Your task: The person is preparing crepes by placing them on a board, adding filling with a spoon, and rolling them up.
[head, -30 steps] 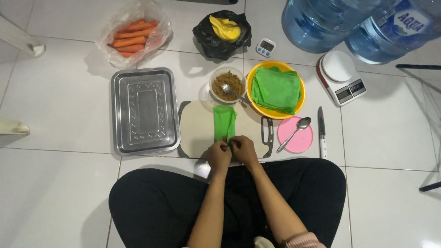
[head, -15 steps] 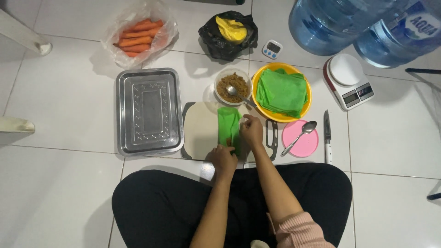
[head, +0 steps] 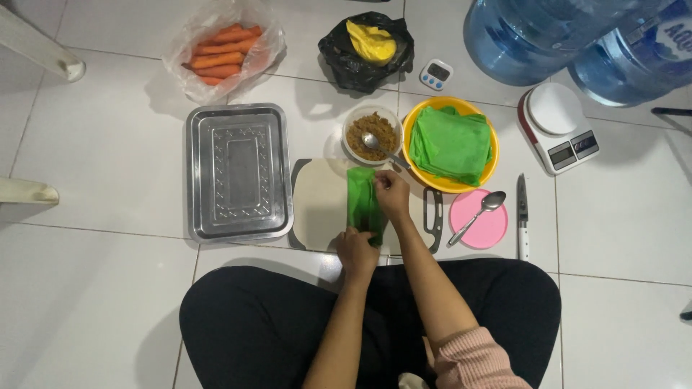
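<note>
Head view: the left hand (head: 357,251) pinches the near end of a folded green wrapper (head: 362,204) on the pale cutting board (head: 317,204). The right hand (head: 392,193) closes on its far right edge. Just beyond that hand, a bowl (head: 373,135) holds brown filling and a spoon; to its right, a yellow bowl (head: 450,144) holds stacked green sheets.

left hand (head: 357,252): fingers curled, palm down | right hand (head: 393,194): extended forward, pinching
</note>
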